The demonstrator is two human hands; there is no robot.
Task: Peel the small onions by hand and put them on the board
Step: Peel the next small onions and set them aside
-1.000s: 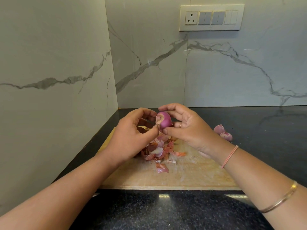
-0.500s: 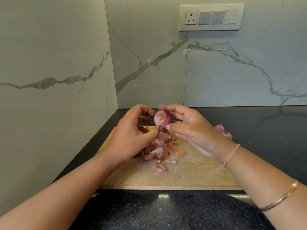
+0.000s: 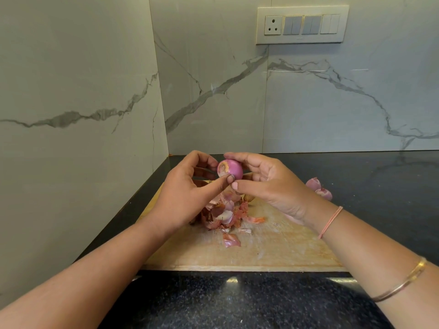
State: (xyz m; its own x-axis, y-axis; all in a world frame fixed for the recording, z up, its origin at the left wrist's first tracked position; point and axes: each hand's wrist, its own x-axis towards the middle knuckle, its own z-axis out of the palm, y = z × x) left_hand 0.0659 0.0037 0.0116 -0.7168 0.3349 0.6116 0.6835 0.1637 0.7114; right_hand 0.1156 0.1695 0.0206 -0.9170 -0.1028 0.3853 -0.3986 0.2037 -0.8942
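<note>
A small purple onion (image 3: 231, 168) is held up in the air above the far end of the wooden board (image 3: 273, 248). My right hand (image 3: 268, 184) grips it between curled fingers on top and the thumb below. My left hand (image 3: 185, 188) pinches at the onion's pale cut end with thumb and fingertips. Under the hands a heap of pink and brown onion skins (image 3: 225, 214) lies on the board, and one loose skin piece (image 3: 231, 241) sits nearer to me. Two more small onions (image 3: 319, 188) lie on the black counter just right of the board.
The board lies on a black speckled counter (image 3: 237, 302) in a corner between marble walls, the left wall (image 3: 76, 115) close by. A switch panel with a socket (image 3: 301, 24) is on the back wall. The counter stretches away to the right.
Both hands have lifted the onion a little higher above the board and turned it, so its pale cut end faces me more. The left thumb has moved onto that end.
</note>
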